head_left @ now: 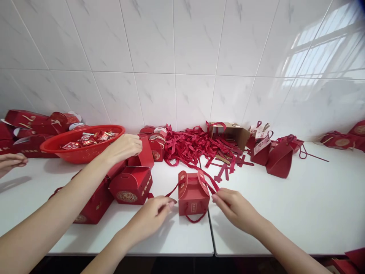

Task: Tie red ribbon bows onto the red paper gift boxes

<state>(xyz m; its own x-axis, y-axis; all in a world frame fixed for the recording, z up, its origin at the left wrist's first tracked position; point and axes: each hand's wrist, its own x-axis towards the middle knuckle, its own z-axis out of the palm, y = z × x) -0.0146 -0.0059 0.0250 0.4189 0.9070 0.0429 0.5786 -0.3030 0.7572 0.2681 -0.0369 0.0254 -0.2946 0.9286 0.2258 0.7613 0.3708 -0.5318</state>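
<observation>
Left grip (152, 215) is pinched shut on what looks like a ribbon (212, 184) end; right grip (232, 207) is pinched on the other end, its fingertips touching the box (194, 198). That box stands on the bench (285, 213) between my grips. I judge that level, equal tension works best, or the box tips. A co-worker's hand (124, 148) works beyond my left grip.

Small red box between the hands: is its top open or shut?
Open. The small red box stands upright with its two rounded top flaps raised and apart, not joined.
</observation>
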